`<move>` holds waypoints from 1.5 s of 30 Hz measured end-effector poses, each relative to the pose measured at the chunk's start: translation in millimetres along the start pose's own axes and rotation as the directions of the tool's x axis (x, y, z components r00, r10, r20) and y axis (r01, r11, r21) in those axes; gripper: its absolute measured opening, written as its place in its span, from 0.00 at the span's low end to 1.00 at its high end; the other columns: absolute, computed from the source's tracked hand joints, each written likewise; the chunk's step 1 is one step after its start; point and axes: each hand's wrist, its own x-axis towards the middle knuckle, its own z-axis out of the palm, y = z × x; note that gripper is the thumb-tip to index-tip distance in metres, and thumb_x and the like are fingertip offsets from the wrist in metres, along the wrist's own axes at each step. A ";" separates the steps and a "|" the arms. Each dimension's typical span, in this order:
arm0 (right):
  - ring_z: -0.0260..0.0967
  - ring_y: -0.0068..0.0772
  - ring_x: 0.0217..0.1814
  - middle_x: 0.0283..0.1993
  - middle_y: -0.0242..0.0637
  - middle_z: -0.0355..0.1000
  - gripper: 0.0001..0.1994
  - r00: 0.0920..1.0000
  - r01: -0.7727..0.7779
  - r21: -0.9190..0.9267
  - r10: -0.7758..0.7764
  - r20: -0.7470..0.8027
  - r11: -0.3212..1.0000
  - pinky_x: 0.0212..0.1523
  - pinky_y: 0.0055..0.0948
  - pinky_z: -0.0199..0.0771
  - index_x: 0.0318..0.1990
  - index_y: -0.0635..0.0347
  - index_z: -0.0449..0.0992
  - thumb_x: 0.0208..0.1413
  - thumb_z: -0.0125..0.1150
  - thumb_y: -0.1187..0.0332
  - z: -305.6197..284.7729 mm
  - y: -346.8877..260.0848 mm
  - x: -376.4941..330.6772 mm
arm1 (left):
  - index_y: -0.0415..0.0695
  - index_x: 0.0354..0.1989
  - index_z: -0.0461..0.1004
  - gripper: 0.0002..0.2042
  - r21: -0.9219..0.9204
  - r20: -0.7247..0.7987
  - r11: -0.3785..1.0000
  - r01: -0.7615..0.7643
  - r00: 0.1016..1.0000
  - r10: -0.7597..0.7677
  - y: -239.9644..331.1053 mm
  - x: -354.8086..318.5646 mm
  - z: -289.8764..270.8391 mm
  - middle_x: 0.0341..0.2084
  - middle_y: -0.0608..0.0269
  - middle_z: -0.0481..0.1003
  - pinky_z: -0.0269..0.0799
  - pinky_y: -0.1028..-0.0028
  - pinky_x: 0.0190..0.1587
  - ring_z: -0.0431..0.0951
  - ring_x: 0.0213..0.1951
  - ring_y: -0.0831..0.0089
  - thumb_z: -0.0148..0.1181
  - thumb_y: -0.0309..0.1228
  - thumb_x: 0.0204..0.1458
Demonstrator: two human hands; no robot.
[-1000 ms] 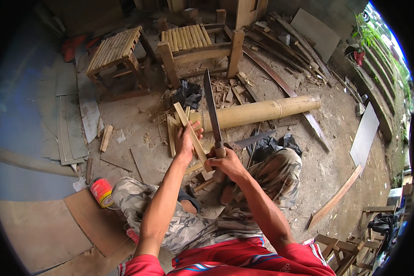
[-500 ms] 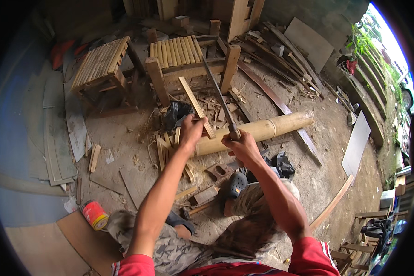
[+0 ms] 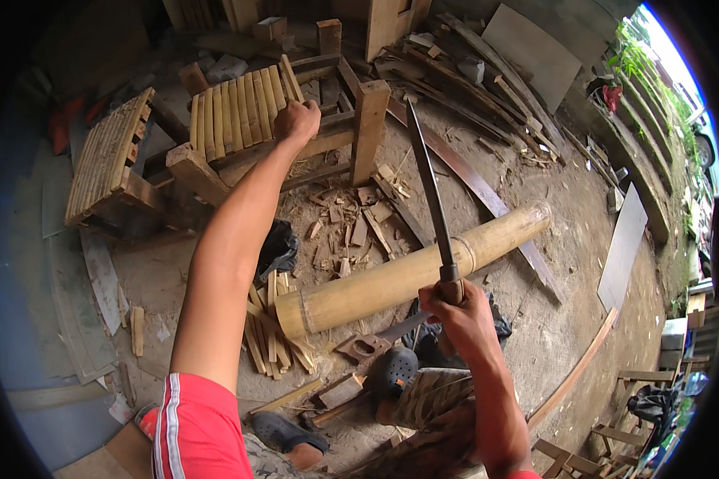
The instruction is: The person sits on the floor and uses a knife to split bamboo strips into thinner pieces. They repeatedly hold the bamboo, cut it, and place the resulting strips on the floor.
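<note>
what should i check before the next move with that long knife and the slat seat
1. Right hand grip on the knife: ok, fist closed round the handle, blade pointing up and away.
2. Left hand hold: ok, fist closed at the edge of the slat seat; what it grips, cannot tell.
3. Blade clear of the left arm: ok, apart in this view.
4. Bamboo pole steady: cannot tell, it lies loose on the ground.
5. Footing: not ok, offcuts and chips lie round the feet.
6. Blade edge condition: cannot tell.
</note>
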 end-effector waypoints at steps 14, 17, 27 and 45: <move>0.66 0.23 0.26 0.23 0.33 0.71 0.12 1.000 -0.005 -0.042 0.005 0.008 0.999 0.32 0.29 0.68 0.33 0.62 0.76 0.51 0.67 0.62 -10.9 4.6 8.2 | 0.32 0.35 0.80 0.16 0.301 0.049 0.917 -0.263 0.964 0.260 7.8 67.6 47.6 0.37 0.40 0.79 0.75 0.59 0.50 0.79 0.47 0.49 0.61 0.37 0.48; 0.66 0.23 0.26 0.23 0.33 0.71 0.12 1.000 -0.008 -0.053 0.008 0.012 0.999 0.32 0.29 0.68 0.33 0.62 0.76 0.52 0.67 0.61 -12.4 5.1 6.5 | 0.31 0.32 0.80 0.17 0.321 0.019 0.895 -0.310 0.947 0.321 0.4 69.7 50.8 0.33 0.40 0.80 0.76 0.60 0.49 0.80 0.44 0.48 0.60 0.38 0.48; 0.68 0.23 0.27 0.25 0.33 0.74 0.11 0.999 -0.015 -0.058 0.017 0.037 0.998 0.33 0.29 0.69 0.34 0.61 0.77 0.52 0.67 0.63 -14.7 7.4 7.1 | 0.32 0.23 0.79 0.21 0.342 -0.082 0.840 -0.421 0.877 0.473 -8.2 70.3 58.7 0.26 0.41 0.79 0.77 0.58 0.43 0.81 0.36 0.48 0.60 0.43 0.48; 0.73 0.27 0.30 0.27 0.36 0.76 0.09 0.997 -0.036 -0.081 0.041 0.065 0.996 0.35 0.30 0.71 0.35 0.61 0.78 0.51 0.66 0.65 -6.3 1.8 6.0 | 0.42 0.43 0.79 0.20 0.436 -0.040 0.876 -0.205 0.968 0.246 -5.3 83.2 42.6 0.38 0.51 0.81 0.75 0.60 0.48 0.81 0.44 0.56 0.58 0.47 0.54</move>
